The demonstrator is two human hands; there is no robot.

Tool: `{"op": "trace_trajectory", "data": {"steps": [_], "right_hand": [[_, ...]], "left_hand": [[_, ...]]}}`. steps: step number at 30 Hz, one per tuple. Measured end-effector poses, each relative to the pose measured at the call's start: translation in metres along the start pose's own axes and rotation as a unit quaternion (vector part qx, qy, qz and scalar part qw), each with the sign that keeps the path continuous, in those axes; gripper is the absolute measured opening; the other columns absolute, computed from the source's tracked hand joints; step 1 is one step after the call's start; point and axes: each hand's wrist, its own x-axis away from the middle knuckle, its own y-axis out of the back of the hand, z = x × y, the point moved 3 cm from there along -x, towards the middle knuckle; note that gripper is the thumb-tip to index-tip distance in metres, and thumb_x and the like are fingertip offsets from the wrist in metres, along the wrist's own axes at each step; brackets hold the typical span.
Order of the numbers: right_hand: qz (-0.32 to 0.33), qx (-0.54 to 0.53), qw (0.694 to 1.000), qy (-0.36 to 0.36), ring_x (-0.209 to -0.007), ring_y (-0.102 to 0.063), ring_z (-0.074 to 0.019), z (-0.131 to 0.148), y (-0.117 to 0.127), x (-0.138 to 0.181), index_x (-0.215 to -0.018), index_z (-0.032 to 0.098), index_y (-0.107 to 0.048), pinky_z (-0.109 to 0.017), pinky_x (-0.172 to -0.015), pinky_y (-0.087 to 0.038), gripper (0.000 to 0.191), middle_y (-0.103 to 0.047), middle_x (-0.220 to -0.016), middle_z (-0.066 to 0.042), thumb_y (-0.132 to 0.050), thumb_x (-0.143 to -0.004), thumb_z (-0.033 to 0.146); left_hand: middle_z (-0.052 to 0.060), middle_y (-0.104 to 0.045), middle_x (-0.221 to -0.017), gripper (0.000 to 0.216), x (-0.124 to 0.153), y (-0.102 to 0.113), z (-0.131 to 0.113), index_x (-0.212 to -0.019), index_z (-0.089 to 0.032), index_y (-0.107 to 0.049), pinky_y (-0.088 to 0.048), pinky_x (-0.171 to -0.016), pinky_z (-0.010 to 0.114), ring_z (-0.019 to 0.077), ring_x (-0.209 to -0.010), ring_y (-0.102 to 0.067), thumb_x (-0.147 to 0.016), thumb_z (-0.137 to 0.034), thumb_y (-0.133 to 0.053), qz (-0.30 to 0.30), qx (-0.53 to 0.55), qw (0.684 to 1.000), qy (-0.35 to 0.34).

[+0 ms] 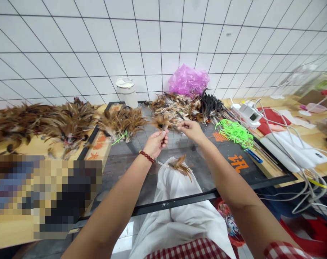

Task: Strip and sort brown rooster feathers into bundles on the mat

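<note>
My left hand (156, 142), with a red bead bracelet at the wrist, is closed on the stems of a small bunch of brown feathers (161, 122) held upright over the dark glass table top (179, 169). My right hand (190, 130) is just to its right, fingers pinched at the loose feather pile (177, 106); what it grips I cannot make out. A tied feather bundle (180, 165) lies on a white cloth (177, 201) in front of me.
Tied feather bunches (120, 124) and a long heap of brown feathers (39, 126) lie at the left. Green cords (235, 131), a white cup (127, 91), a pink plastic bag (187, 81), black feathers (212, 104) and white cables (287, 144) stand around. A blurred patch covers the lower left.
</note>
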Motion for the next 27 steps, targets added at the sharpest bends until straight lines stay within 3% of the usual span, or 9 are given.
{"op": "trace_trajectory", "data": {"steps": [3,8,12,14,16,18,20,23,27], "right_hand": [[-0.054,0.177,0.983,-0.013,-0.074,-0.056,-0.0154,-0.009,0.012,0.002,-0.078,0.019,-0.068,-0.027,-0.070,-0.041,0.011,-0.065,-0.080,-0.003,-0.059,-0.073,0.023],[-0.004,0.316,0.949,0.002,-0.083,-0.058,-0.0176,-0.003,0.001,0.013,-0.086,0.022,-0.068,-0.027,-0.073,-0.041,0.017,-0.064,-0.092,-0.006,-0.055,-0.079,0.031],[0.030,0.355,0.935,-0.003,-0.080,-0.057,-0.0194,0.000,-0.003,0.013,-0.078,0.019,-0.065,-0.029,-0.069,-0.039,0.012,-0.063,-0.089,-0.009,-0.055,-0.076,0.022],[0.066,0.265,0.962,-0.020,-0.073,-0.055,-0.0168,-0.001,-0.003,0.011,-0.072,0.017,-0.062,-0.027,-0.066,-0.037,0.008,-0.062,-0.079,-0.006,-0.055,-0.074,0.019],[0.108,0.081,0.990,-0.044,-0.062,-0.049,-0.0123,0.000,-0.005,0.008,-0.068,0.017,-0.058,-0.025,-0.061,-0.036,0.008,-0.057,-0.065,-0.001,-0.056,-0.074,0.022],[0.141,-0.128,0.978,-0.082,-0.053,-0.043,-0.0089,0.004,-0.009,0.008,-0.066,0.017,-0.053,-0.022,-0.055,-0.034,0.016,-0.050,-0.056,0.004,-0.060,-0.072,0.030],[0.148,-0.276,0.941,-0.129,-0.050,-0.043,-0.0070,0.009,-0.015,0.010,-0.066,0.017,-0.052,-0.021,-0.052,-0.034,0.024,-0.050,-0.056,0.005,-0.067,-0.067,0.036],[0.134,-0.363,0.905,-0.175,-0.055,-0.050,-0.0070,0.015,-0.023,0.015,-0.070,0.016,-0.056,-0.021,-0.054,-0.039,0.031,-0.059,-0.065,0.002,-0.075,-0.060,0.039],[0.107,-0.373,0.909,-0.149,-0.057,-0.052,-0.0072,0.017,-0.035,0.016,-0.070,0.017,-0.059,-0.021,-0.057,-0.041,0.030,-0.061,-0.065,0.002,-0.075,-0.061,0.040]], "left_hand": [[-0.002,-0.054,-0.056,0.015,-0.002,0.002,-0.001,-0.079,-0.010,-0.062,-0.033,-0.039,0.013,0.0039,-0.045,-0.048,-0.072,-0.021,-0.068,-0.040,0.015,0.999,-0.023],[0.000,-0.055,-0.056,0.011,-0.004,0.004,-0.001,-0.077,-0.009,-0.062,-0.035,-0.042,0.014,0.0043,-0.046,-0.049,-0.074,-0.019,-0.067,-0.062,0.017,0.997,-0.033],[0.000,-0.056,-0.057,0.012,-0.004,0.005,0.001,-0.077,-0.009,-0.061,-0.036,-0.043,0.016,0.0052,-0.047,-0.050,-0.074,-0.020,-0.066,-0.056,0.013,0.998,-0.033],[-0.001,-0.056,-0.057,0.013,-0.004,0.006,0.001,-0.078,-0.010,-0.061,-0.036,-0.043,0.016,0.0054,-0.047,-0.050,-0.074,-0.021,-0.067,-0.053,0.012,0.998,-0.037],[0.000,-0.057,-0.058,0.012,-0.005,0.006,0.002,-0.078,-0.010,-0.060,-0.037,-0.044,0.017,0.0058,-0.048,-0.051,-0.074,-0.021,-0.066,-0.052,0.012,0.998,-0.041],[0.000,-0.058,-0.060,0.011,-0.005,0.006,0.002,-0.078,-0.010,-0.060,-0.039,-0.045,0.018,0.0065,-0.048,-0.053,-0.076,-0.019,-0.064,-0.056,0.014,0.997,-0.043],[0.003,-0.061,-0.064,0.009,-0.005,0.005,0.002,-0.078,-0.009,-0.061,-0.043,-0.048,0.019,0.0074,-0.051,-0.055,-0.077,-0.018,-0.063,-0.059,0.015,0.997,-0.040],[0.006,-0.065,-0.070,0.007,-0.004,0.004,0.002,-0.076,-0.008,-0.061,-0.049,-0.057,0.023,0.0092,-0.055,-0.060,-0.077,-0.015,-0.062,-0.057,0.016,0.998,-0.032],[0.008,-0.066,-0.071,0.008,-0.004,0.002,0.003,-0.075,-0.007,-0.063,-0.052,-0.064,0.026,0.0114,-0.060,-0.063,-0.078,-0.013,-0.060,-0.053,0.015,0.998,-0.025]]}}
